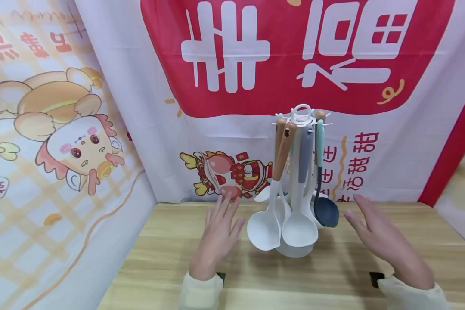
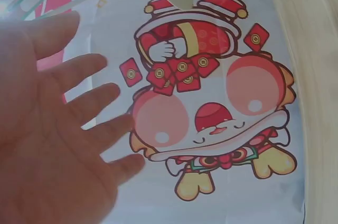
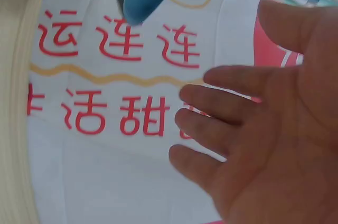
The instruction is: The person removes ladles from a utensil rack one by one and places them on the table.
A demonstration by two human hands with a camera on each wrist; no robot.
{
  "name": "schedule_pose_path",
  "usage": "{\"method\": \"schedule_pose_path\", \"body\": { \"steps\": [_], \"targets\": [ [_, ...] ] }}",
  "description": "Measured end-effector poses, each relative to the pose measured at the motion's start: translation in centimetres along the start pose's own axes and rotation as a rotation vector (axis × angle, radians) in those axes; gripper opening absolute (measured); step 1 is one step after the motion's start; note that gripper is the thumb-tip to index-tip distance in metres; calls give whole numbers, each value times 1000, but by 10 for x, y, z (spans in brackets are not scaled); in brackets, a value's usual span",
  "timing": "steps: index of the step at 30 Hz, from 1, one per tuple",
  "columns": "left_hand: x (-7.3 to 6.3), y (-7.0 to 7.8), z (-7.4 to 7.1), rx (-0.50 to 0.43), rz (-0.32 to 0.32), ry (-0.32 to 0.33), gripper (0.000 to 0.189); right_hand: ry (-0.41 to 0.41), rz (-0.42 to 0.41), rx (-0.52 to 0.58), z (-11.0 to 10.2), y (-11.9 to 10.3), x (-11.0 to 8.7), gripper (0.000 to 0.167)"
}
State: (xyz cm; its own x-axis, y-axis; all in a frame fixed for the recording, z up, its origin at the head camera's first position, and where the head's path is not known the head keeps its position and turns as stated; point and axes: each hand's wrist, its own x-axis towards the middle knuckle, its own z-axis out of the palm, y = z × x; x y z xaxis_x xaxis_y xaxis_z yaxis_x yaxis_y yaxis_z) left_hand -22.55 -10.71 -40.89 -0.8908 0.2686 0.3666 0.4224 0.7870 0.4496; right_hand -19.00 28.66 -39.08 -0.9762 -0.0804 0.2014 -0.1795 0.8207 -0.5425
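A white utensil stand [image 1: 296,249] with a ring on top stands upright on the table, hung with several kitchen utensils. At its front hang a white ladle [image 1: 263,230] with a wooden handle and a white ladle with a grey handle [image 1: 300,230]. A dark ladle [image 1: 327,212] with a mint handle hangs on the right side. My left hand [image 1: 218,232] is to the left of the stand, fingers spread and holding nothing. To the right is my right hand [image 1: 383,237], fingers extended, near the dark ladle but apart from it. Both palms show bare in the wrist views.
The wooden table [image 1: 159,258] ends at a white cloth backdrop [image 1: 224,129] with red printing and a cartoon figure. A patterned cloth [image 1: 42,241] covers the left side. At the right edge runs a red strip [image 1: 453,146].
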Motion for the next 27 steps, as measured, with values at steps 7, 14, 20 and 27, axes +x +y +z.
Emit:
{"method": "schedule_pose_path", "body": {
  "steps": [7, 14, 20, 27],
  "targets": [
    [4, 15, -6, -49, 151, 221, 47, 225, -28, -16, 2, -34, -3, 62],
    [24, 48, -17, -108, 364, 444, 35, 578, -183, 147, 9, -67, -9, 38],
    [53, 93, -50, -150, 521, 553, 32, 657, -252, 211, 16, -97, -6, 34],
    [85, 138, -80, -126, 590, 636, 33, 695, -259, 242, 23, -127, 6, 38]
  ]
}}
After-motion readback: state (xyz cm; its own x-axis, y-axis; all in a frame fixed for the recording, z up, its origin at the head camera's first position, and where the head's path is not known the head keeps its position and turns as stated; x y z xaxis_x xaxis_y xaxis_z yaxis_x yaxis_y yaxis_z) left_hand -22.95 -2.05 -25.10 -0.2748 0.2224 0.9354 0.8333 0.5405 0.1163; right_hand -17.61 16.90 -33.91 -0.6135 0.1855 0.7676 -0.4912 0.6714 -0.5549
